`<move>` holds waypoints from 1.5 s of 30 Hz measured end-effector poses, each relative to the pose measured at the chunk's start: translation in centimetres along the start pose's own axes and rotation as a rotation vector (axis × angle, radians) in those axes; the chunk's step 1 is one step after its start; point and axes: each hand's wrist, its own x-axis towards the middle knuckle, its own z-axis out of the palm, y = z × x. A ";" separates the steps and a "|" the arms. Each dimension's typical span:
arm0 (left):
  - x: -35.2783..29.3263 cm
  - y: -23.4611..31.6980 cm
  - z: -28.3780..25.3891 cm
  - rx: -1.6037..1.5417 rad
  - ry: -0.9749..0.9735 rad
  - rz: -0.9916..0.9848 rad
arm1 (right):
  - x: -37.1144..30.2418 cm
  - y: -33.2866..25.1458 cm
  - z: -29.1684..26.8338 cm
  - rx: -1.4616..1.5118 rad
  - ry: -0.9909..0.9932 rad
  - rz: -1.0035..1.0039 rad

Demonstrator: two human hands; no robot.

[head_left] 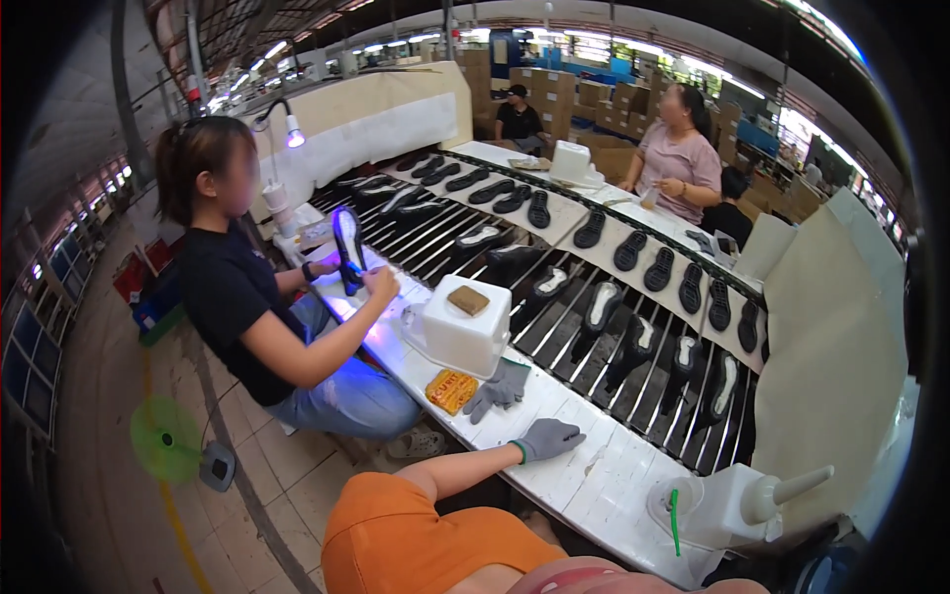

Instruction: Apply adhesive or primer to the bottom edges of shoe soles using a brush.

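My left hand [549, 440], in a grey glove with a green cuff, rests palm down on the white bench [594, 485]. Its fingers lie stretched out, with nothing visible in them. Just beyond it is an empty pair of grey gloves [498, 390], beside an orange-yellow packet [451, 392]. A white plastic container [463, 332] stands past these, with a brown block [468, 300] on top. My right hand does not show. Black shoes with pale soles [602, 305] lie upturned on the slatted conveyor [564, 376] across the bench.
At left, a seated co-worker [287, 287] holds a shoe [348, 243] under violet light. Black outsoles [626, 250] line the pale strip beyond. A white spouted bottle [752, 500] and a green stick [675, 522] are at right. Another person [683, 153] stands across.
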 end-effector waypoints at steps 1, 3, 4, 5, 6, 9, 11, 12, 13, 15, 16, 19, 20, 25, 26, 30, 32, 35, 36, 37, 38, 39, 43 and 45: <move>0.5 -0.2 0.2 -0.012 -0.016 0.020 | -0.8 -0.4 -0.6 0.008 0.015 0.023; 1.0 -0.5 0.7 0.018 0.003 -0.026 | -2.3 -1.3 -2.5 0.206 0.024 0.038; 1.1 -0.7 0.8 0.021 0.019 0.003 | -2.8 -2.1 -3.3 0.199 0.025 0.066; 1.1 -0.7 1.0 0.002 0.026 0.014 | -3.1 -2.8 -4.1 0.256 0.001 0.157; 1.0 -0.8 1.1 -0.002 0.026 0.008 | -3.5 -3.3 -4.6 0.326 -0.014 0.227; 0.8 -0.8 1.0 -0.018 0.037 0.014 | -3.6 -3.9 -4.7 0.201 0.085 0.157; 0.7 -0.6 0.8 -0.033 0.036 -0.014 | -3.1 -3.4 -3.8 0.118 0.107 0.060; 0.6 -0.5 0.6 -0.034 0.034 -0.014 | -2.9 -2.9 -3.3 0.087 0.103 0.069; 0.6 -0.4 0.5 -0.039 0.034 -0.014 | -2.6 -2.3 -2.8 0.048 0.087 0.114; 0.6 -0.2 0.2 -0.042 0.030 -0.015 | -1.8 -1.2 -2.0 0.144 0.065 0.082; 0.6 -0.1 0.2 -0.038 0.023 -0.012 | -1.6 -0.9 -1.8 0.217 0.031 0.151; 0.5 -0.2 0.2 -0.036 0.024 -0.008 | -1.2 -0.2 -1.7 0.528 0.035 0.319; 0.5 -0.2 0.3 -0.032 0.028 -0.004 | -1.2 -0.1 -1.7 0.535 0.037 0.276; 0.7 -0.6 0.9 -0.026 0.037 0.002 | -1.0 0.5 -1.6 0.795 -0.051 0.402; 0.7 -0.6 1.0 -0.011 0.043 0.002 | -0.8 0.8 -1.4 0.793 -0.045 0.363; 0.6 -0.5 0.8 -0.016 0.075 0.007 | 0.0 1.6 -0.3 0.621 0.106 -0.051; 0.5 -0.3 0.6 -0.005 0.037 -0.008 | 0.2 1.6 -0.3 0.891 0.173 -0.469; 0.7 -0.2 0.2 0.008 -0.004 -0.022 | -0.4 0.8 -1.2 0.866 -0.113 0.279; 0.6 -0.1 0.2 -0.006 -0.011 -0.022 | -0.8 0.3 -1.7 1.018 -0.181 0.320; 0.6 0.0 0.2 -0.004 -0.015 -0.029 | -1.3 -0.2 -2.1 1.025 -0.183 0.329; 0.6 0.1 0.1 -0.012 -0.003 -0.023 | -1.7 -0.7 -2.6 0.960 -0.160 0.376; 0.5 0.1 0.1 -0.019 0.012 -0.016 | -2.1 -1.3 -2.9 0.892 -0.138 0.421; 0.6 0.2 0.1 -0.025 -0.017 -0.045 | -2.9 -2.9 -3.8 0.926 -0.056 0.439; 0.6 0.2 0.1 -0.014 -0.022 -0.044 | -2.9 -3.3 -4.1 0.913 -0.085 0.421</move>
